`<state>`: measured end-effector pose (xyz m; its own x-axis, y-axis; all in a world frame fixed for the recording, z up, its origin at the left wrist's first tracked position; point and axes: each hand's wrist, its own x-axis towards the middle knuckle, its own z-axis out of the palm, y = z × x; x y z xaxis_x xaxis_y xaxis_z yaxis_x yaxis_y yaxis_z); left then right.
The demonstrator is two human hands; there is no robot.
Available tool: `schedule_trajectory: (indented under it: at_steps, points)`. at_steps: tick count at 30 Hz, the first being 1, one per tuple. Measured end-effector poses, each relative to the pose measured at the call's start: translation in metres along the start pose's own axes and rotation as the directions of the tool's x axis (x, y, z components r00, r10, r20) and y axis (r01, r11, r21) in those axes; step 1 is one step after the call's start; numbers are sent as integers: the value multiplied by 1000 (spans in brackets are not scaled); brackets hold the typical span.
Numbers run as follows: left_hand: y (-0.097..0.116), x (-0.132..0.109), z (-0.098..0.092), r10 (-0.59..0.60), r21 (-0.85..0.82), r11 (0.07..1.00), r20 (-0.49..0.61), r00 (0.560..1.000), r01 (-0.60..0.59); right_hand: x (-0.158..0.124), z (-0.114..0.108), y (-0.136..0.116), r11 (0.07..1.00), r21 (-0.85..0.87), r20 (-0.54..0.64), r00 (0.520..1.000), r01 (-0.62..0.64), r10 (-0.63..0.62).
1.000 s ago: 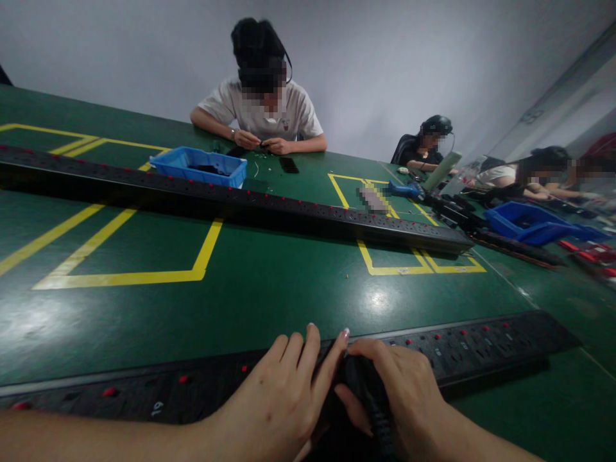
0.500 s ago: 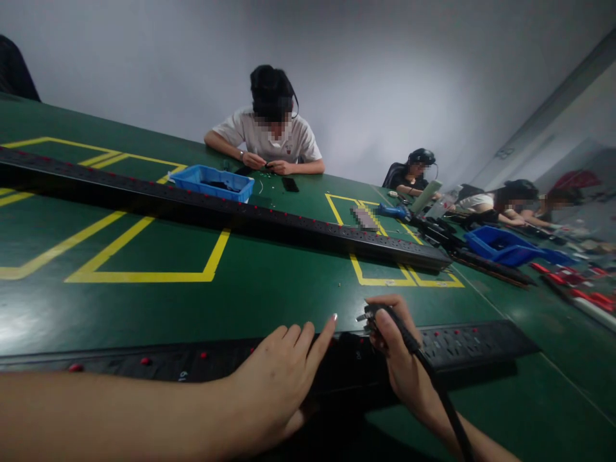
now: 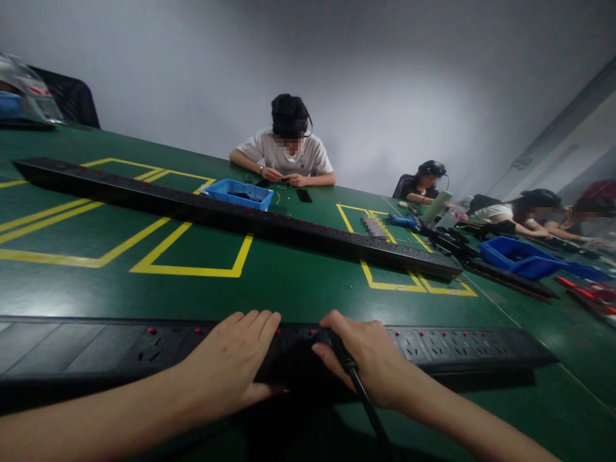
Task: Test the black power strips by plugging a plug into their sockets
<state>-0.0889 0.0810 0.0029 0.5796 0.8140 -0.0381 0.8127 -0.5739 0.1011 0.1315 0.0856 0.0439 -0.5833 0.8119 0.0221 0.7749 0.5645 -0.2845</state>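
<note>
Both forearms were bare, with no sleeves in view. The left hand (image 3: 231, 366) and the right hand (image 3: 370, 359) wore no gloves, rings or watch. The fingers (image 3: 262, 321) were slim.

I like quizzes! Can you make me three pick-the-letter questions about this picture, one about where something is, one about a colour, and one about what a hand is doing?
1. Where is the nearer long black power strip?
A. under both hands
B. inside a bin
C. on the floor

2. What colour is the small plastic bin near the person in the white shirt?
A. red
B. blue
C. yellow

3. What is the right hand doing?
A. lying flat and empty
B. gripping a black cable plug
C. pointing up

Answers: 1 A, the left hand and right hand rest on it. 2 B, its walls are blue. 3 B, fingers wrap the plug at the strip.
</note>
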Motion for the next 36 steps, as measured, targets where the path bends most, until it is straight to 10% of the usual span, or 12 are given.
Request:
schedule_trajectory:
  at_steps: [6,15,22,36]
  points:
    - [3,1,3,3,16,1000,-79,997,-2,21,-11,-2,995,-102,78,997,12,-4]
    - [3,3,7,30,50,998,-134,991,-24,-9,39,2,949,-314,-195,978,5,-70]
    - [6,3,5,23,43,999,-146,989,-17,2,14,-7,900,-425,-37,992,92,-119]
    - [21,13,4,-7,49,999,-151,988,15,-14,35,19,953,-290,-181,972,90,-147]
